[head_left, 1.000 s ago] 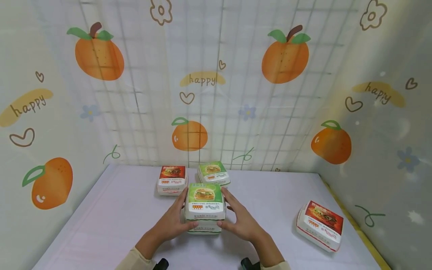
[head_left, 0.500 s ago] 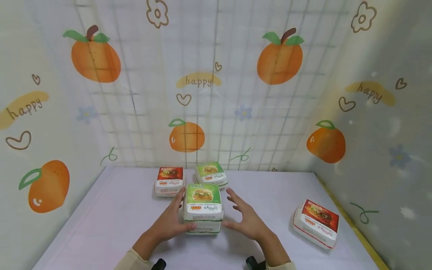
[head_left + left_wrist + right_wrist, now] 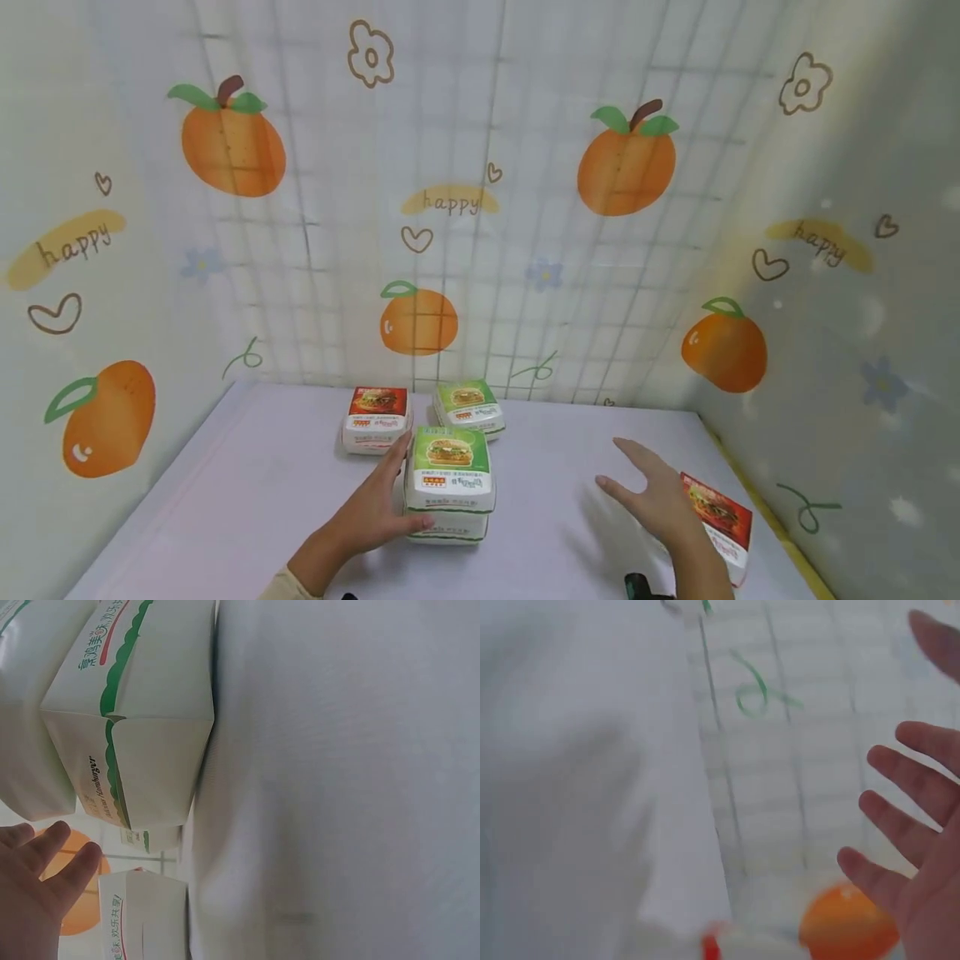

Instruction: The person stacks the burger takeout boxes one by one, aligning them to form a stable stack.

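Two green-and-white burger boxes stand stacked at the middle of the table, the upper box (image 3: 452, 471) squarely over the lower box (image 3: 448, 527). My left hand (image 3: 369, 512) is at their left side, thumb by the front and fingers along the side. In the left wrist view its fingers (image 3: 71, 877) are extended and spread beside the boxes. Off to the right, my right hand (image 3: 660, 500) is in the air with nothing in it, fingers spread. It partly covers a red-and-white burger box (image 3: 723, 517) in the head view.
Behind the stack are a red-topped burger box (image 3: 378, 418) and a green-topped burger box (image 3: 469, 404). A white table (image 3: 277, 467) carries everything. Curtains (image 3: 525, 333) printed with oranges rise at its back and sides.
My right hand has let go of the stacked boxes and moved right, toward the red box. The left hand has stayed beside the stack. The head view has tilted slightly upward.
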`<state>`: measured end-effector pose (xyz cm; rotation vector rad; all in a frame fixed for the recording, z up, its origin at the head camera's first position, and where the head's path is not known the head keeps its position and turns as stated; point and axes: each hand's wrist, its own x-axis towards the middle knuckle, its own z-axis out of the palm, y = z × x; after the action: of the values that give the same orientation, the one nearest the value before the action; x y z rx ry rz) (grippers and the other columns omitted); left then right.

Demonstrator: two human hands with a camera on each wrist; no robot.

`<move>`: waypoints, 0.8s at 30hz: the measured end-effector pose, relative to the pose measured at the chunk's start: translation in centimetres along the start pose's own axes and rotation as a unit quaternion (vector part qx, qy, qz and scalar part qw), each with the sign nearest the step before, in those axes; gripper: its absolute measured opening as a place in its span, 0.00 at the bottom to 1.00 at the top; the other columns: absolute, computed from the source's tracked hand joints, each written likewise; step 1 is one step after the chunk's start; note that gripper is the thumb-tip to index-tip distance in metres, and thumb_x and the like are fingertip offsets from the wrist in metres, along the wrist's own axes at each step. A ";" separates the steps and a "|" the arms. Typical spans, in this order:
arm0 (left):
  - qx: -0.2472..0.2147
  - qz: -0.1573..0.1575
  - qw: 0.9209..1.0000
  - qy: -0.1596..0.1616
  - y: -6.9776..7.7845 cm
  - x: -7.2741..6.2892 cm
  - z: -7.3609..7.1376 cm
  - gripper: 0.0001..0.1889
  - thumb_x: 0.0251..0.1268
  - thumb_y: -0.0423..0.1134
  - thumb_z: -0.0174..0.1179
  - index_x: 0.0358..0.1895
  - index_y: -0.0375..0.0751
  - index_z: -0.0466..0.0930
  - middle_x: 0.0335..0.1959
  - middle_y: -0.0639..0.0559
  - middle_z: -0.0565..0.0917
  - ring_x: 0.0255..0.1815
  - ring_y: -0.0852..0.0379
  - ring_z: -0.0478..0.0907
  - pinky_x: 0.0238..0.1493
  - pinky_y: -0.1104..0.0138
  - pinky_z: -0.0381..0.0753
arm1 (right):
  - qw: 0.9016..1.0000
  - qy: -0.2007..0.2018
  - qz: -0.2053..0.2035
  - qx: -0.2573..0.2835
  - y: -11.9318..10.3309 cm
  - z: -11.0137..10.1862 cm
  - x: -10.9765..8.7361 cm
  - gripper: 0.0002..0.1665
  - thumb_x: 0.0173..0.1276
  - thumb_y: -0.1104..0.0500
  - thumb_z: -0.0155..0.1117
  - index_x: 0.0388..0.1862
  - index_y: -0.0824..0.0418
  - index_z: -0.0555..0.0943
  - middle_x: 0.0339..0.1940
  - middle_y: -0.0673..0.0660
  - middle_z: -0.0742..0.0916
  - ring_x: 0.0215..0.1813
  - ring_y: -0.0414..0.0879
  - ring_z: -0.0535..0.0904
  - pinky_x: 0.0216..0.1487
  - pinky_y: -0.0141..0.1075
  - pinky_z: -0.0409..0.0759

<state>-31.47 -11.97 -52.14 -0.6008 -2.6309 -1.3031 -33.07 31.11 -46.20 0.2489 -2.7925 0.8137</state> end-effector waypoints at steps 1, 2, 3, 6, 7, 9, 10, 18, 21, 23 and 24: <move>0.001 0.004 1.000 0.001 0.0 0.0 -0.1 0.63 0.41 0.73 0.68 0.77 0.70 0.34 0.78 0.57 0.48 0.72 0.51 0.59 0.65 0.47 0.64 | 1.000 0.004 0.009 -0.009 0.6 -0.6 -0.1 0.51 0.60 0.31 0.64 0.73 0.62 0.66 0.70 0.69 0.69 0.69 0.68 0.62 0.63 0.66 0.59; 0.001 0.009 1.000 0.001 -0.1 0.1 -0.1 0.63 0.41 0.73 0.68 0.77 0.70 0.33 0.78 0.57 0.49 0.72 0.51 0.59 0.65 0.46 0.64 | 1.000 0.004 0.020 -0.017 1.2 -1.1 -0.2 0.52 0.61 0.30 0.63 0.72 0.64 0.66 0.70 0.70 0.68 0.69 0.69 0.61 0.62 0.67 0.59; 0.001 0.011 1.000 0.000 -0.1 0.1 -0.2 0.63 0.41 0.73 0.68 0.77 0.70 0.33 0.78 0.57 0.48 0.72 0.51 0.58 0.65 0.45 0.64 | 0.999 0.009 0.027 -0.021 1.8 -1.7 -0.3 0.52 0.62 0.31 0.62 0.72 0.66 0.66 0.70 0.71 0.68 0.68 0.70 0.60 0.62 0.67 0.58; 0.000 0.013 1.000 -0.001 0.0 0.1 -0.3 0.63 0.42 0.72 0.68 0.77 0.70 0.33 0.78 0.58 0.48 0.73 0.52 0.57 0.65 0.43 0.62 | 0.996 0.030 0.064 -0.051 3.3 -3.6 -0.7 0.52 0.64 0.31 0.59 0.69 0.72 0.66 0.68 0.75 0.67 0.68 0.74 0.57 0.61 0.70 0.54; 0.002 0.012 1.000 -0.002 0.0 0.1 -0.3 0.63 0.42 0.73 0.67 0.77 0.70 0.33 0.78 0.58 0.47 0.73 0.51 0.56 0.65 0.43 0.61 | 0.993 0.036 0.087 -0.067 3.7 -4.0 -0.7 0.54 0.65 0.30 0.57 0.68 0.73 0.65 0.68 0.76 0.66 0.69 0.75 0.54 0.61 0.71 0.51; 0.011 0.006 1.000 -0.001 0.1 0.0 -0.4 0.62 0.41 0.74 0.67 0.77 0.70 0.33 0.78 0.59 0.46 0.74 0.53 0.53 0.66 0.44 0.60 | 0.984 0.044 0.145 -0.093 4.4 -4.8 -0.7 0.56 0.64 0.27 0.55 0.68 0.75 0.64 0.69 0.77 0.65 0.70 0.77 0.48 0.63 0.72 0.45; 0.016 0.008 1.000 -0.001 0.1 0.0 -0.4 0.63 0.42 0.74 0.66 0.77 0.69 0.33 0.78 0.59 0.46 0.75 0.52 0.52 0.67 0.44 0.59 | 0.977 0.048 0.175 -0.110 4.7 -5.0 -0.8 0.57 0.63 0.25 0.53 0.68 0.75 0.64 0.68 0.77 0.65 0.69 0.78 0.48 0.63 0.72 0.45; 0.052 0.030 0.998 0.001 0.2 0.1 -0.3 0.62 0.45 0.75 0.63 0.79 0.60 0.34 0.79 0.55 0.45 0.77 0.52 0.46 0.68 0.46 0.58 | 0.956 -0.002 0.266 -0.122 7.1 -4.8 -1.7 0.59 0.63 0.27 0.53 0.65 0.80 0.60 0.55 0.86 0.66 0.58 0.81 0.58 0.54 0.73 0.59; 0.058 0.034 0.998 0.004 0.3 0.1 -0.2 0.62 0.46 0.75 0.63 0.79 0.59 0.34 0.79 0.53 0.46 0.77 0.50 0.46 0.68 0.45 0.58 | 0.963 -0.052 0.242 -0.111 7.3 -4.4 -1.0 0.62 0.64 0.25 0.49 0.64 0.84 0.59 0.59 0.89 0.61 0.59 0.83 0.57 0.58 0.71 0.56; 0.059 0.036 0.998 0.007 0.4 0.1 -0.2 0.62 0.46 0.75 0.63 0.79 0.60 0.33 0.79 0.52 0.46 0.77 0.50 0.46 0.68 0.45 0.58 | 0.961 -0.096 0.239 -0.098 7.0 -4.0 -0.4 0.67 0.61 0.21 0.45 0.67 0.83 0.56 0.62 0.91 0.54 0.61 0.86 0.52 0.59 0.73 0.54; 0.058 0.038 0.998 0.009 0.4 0.1 -0.2 0.62 0.46 0.74 0.63 0.79 0.60 0.34 0.79 0.52 0.46 0.77 0.50 0.46 0.68 0.45 0.58 | 0.961 -0.113 0.234 -0.092 6.9 -3.7 -0.2 0.69 0.60 0.19 0.44 0.68 0.82 0.55 0.63 0.91 0.51 0.61 0.87 0.50 0.57 0.74 0.55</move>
<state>-31.39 -11.88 -51.68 -0.6606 -2.6213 -1.1195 -33.84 38.88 -46.68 -0.3903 -3.1700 0.6378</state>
